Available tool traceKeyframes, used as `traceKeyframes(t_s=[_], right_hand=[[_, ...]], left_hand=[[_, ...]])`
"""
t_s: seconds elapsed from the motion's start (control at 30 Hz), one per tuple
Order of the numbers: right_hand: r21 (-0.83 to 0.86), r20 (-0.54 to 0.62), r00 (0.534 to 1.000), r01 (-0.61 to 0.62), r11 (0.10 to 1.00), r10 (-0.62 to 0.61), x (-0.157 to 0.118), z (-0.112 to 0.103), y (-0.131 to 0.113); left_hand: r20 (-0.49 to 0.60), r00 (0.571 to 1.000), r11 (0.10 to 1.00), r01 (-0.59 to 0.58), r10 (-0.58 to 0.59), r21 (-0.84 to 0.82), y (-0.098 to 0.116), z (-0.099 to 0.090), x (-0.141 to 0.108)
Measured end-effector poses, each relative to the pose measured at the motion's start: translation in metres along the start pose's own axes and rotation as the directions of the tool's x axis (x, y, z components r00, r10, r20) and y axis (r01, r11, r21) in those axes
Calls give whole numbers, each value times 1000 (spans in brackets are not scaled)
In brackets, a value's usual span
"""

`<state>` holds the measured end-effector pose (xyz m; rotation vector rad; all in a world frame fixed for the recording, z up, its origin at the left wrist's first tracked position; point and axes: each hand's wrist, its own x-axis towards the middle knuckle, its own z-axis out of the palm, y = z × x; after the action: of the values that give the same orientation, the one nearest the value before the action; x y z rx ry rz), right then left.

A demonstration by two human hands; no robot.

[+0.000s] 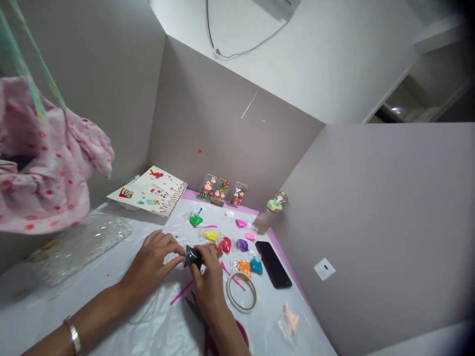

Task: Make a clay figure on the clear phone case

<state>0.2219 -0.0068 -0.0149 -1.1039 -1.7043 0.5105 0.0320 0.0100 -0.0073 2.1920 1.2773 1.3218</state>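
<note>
A small clear packet of black clay (pixel 191 256) is held between both hands above the white sheet. My right hand (pixel 208 272) grips its right side, fingers over the top and thumb below. With thumb and fingertips pinched together, my left hand (pixel 158 257) is at the packet's left edge. Below my right hand lie a pink stick tool (pixel 181 292) and scissors (pixel 195 306) with red handles, partly hidden by my right forearm. Just beyond the hands are packets of yellow clay (pixel 211 236), red clay (pixel 225 244) and orange clay (pixel 244 267).
A tape roll (pixel 241 292) and a black phone (pixel 273 264) lie to the right, with peach clay (pixel 291 319) nearer me. Farther back stand a bottle (pixel 264 220) and decorated clear cases (pixel 238 194). A spiral notebook (pixel 150 193) and clear tray (pixel 85 249) are left; pink cloth (pixel 55 163) hangs above.
</note>
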Motion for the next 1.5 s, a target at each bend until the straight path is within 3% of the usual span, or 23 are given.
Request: traceKeyframes(t_s=[0.23,0.87,1.23,1.5], right_hand=[[-129,2,996,-87,988,88,1,-4,2],[-208,69,998,22,978,-8,-2,-2,-6],[-191,68,997,53,980,-41,-2,2,0],[-221,90,994,79,972,-60,-4,2,-2]], left_hand=[[9,999,998,32,-31,-53,-11,-10,-3],[3,999,999,-38,38,38,-6,-4,-8],[35,999,999,-28,29,-18,-27,1,-11],[51,995,996,-87,87,-1,-25,6,-12]])
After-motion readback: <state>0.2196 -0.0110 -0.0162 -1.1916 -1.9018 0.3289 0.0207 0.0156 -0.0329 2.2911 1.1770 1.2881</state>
